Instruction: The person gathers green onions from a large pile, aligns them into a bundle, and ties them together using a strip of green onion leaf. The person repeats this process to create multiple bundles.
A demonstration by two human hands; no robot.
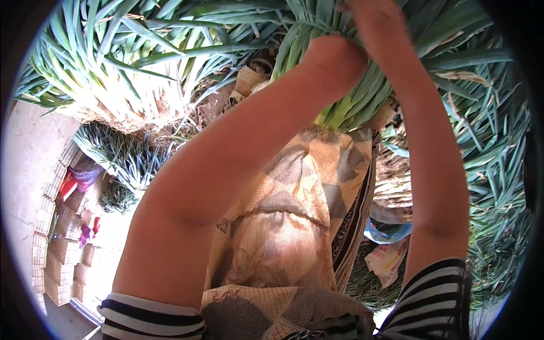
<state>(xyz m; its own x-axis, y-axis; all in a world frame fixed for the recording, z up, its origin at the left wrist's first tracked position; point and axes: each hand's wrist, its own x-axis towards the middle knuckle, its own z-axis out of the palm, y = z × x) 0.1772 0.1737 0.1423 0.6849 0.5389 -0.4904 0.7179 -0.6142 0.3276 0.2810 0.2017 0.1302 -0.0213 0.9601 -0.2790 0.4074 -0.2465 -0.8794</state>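
A thick bundle of green onions (352, 100) stands before me, its pale root end against the patterned cloth over my lap (293, 182). My left hand (335, 59) is bent at the wrist and curled against the bundle's leaves; its fingertips are hidden. Blurred at the top edge, my right hand (376, 17) is over the upper leaves. Part of it lies outside the picture, and its grip cannot be made out. The leaves look drawn together near both hands.
Loose green onions with roots (131, 85) are heaped at the upper left. More onion leaves (497, 170) lie along the right. Stacked plastic crates (59, 255) stand at the lower left. A piece of printed sacking (386, 261) lies beside my right arm.
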